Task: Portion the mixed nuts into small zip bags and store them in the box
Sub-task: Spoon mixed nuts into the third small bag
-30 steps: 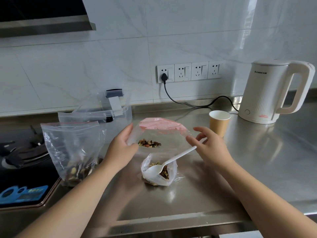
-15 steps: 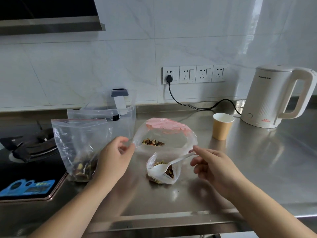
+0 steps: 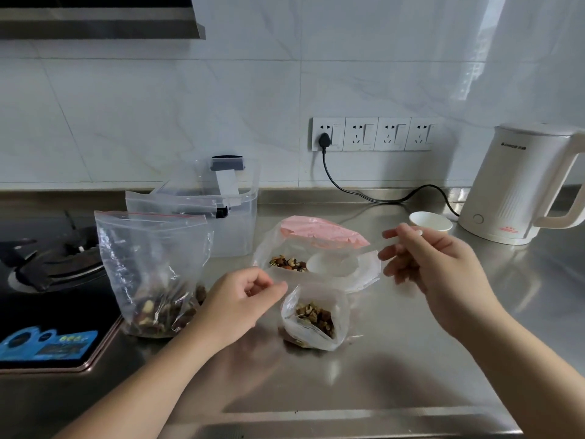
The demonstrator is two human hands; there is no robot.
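A small zip bag [image 3: 313, 318] stands open on the steel counter with chopped nuts inside. Behind it lies a larger clear bag with a pink strip [image 3: 319, 236], its mouth open and mixed nuts [image 3: 288, 263] showing. My left hand [image 3: 240, 299] pinches the near edge of that larger bag. My right hand [image 3: 437, 264] holds the handle of a white plastic spoon [image 3: 332, 263], whose bowl sits inside the larger bag beside the nuts. A tall zip bag [image 3: 152, 270] with nuts at its bottom stands at left. The clear storage box [image 3: 221, 210] is behind it.
A white electric kettle [image 3: 525, 185] stands at the back right with its cord plugged into the wall sockets [image 3: 373, 134]. A paper cup [image 3: 430, 221] sits behind my right hand. A gas hob [image 3: 47, 267] lies at the left edge.
My right hand lifted the spoon out of the small zip bag and moved its bowl into the larger bag. My left hand stayed at that bag's edge.
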